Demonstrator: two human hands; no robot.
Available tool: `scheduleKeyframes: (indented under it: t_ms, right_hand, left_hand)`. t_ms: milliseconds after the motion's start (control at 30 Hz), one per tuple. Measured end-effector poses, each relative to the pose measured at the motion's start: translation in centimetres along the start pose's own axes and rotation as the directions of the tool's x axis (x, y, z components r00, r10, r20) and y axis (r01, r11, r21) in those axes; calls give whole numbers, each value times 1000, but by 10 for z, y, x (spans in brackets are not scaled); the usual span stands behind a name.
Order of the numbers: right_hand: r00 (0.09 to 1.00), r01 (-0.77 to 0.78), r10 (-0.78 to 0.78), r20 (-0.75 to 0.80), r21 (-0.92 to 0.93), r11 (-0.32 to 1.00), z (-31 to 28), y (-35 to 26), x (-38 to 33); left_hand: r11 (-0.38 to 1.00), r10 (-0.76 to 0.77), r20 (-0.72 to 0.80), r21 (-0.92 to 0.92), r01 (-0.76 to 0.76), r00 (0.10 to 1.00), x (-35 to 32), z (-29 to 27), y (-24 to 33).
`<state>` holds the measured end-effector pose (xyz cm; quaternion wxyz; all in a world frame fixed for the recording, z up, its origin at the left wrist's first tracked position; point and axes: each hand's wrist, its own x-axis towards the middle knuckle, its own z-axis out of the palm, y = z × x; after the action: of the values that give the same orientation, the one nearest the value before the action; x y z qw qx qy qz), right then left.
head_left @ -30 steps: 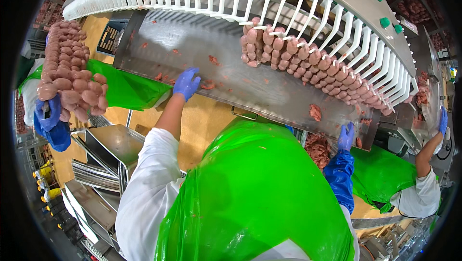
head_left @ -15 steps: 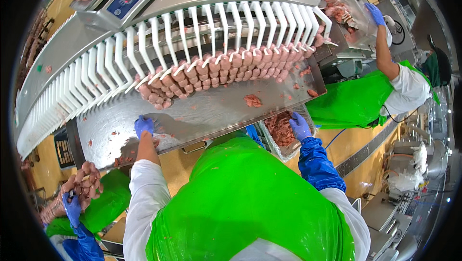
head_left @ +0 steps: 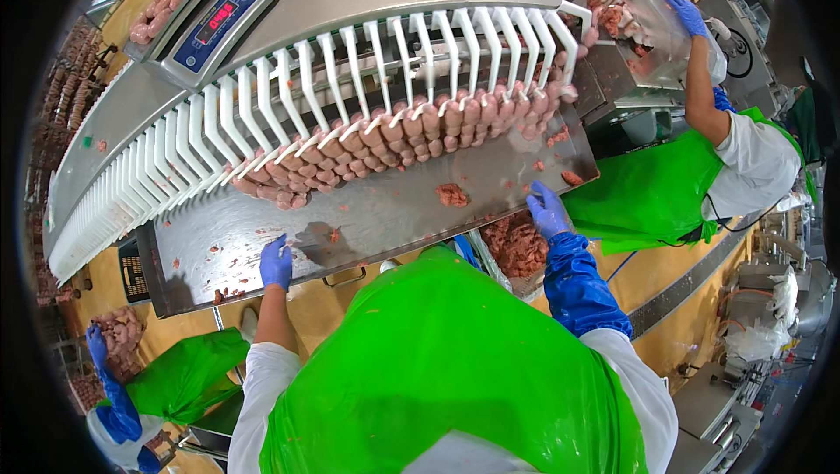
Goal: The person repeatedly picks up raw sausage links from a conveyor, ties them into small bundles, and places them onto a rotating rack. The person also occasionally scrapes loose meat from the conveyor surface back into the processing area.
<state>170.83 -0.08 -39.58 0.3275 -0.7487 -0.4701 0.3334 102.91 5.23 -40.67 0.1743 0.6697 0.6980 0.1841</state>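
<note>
on the near edge of the steel tray [head_left: 385,212], below the sausage row [head_left: 411,137], the left hand [head_left: 276,262] and right hand [head_left: 548,210] are laid open, nothing gripped.

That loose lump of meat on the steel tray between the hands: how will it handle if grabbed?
The meat lump looks soft and ragged, so it would probably squash or crumble. The steel tray looks wet and smeared, so it may slide.

The left hand [head_left: 276,264], earlier far out to the left on the steel worktop [head_left: 385,212], now rests near its front edge closer in. The right hand [head_left: 548,210] has come up from beside the meat tub [head_left: 514,245] onto the worktop's edge.
</note>
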Motion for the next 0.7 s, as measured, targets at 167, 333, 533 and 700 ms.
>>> scheduleKeyframes:
  t_ms: [167, 333, 533, 700]
  right_hand:
    - [994, 65, -49, -95, 170, 983, -32, -13, 61]
    - [950, 276, -221, -223, 260, 925, -46, -54, 107]
    - [930, 367, -340, -137, 351, 861, -43, -75, 160]
    - [925, 378, -377, -48, 208, 902, -32, -50, 170]
  left_hand:
    - [960, -272, -46, -86, 268, 961, -22, -25, 27]
    - [954, -278, -164, 72, 293, 946, -66, -32, 57]
    - [924, -326, -205, 136, 356, 923, -117, -22, 96]
    - [850, -520, -118, 33, 526, 846, -158, -18, 82]
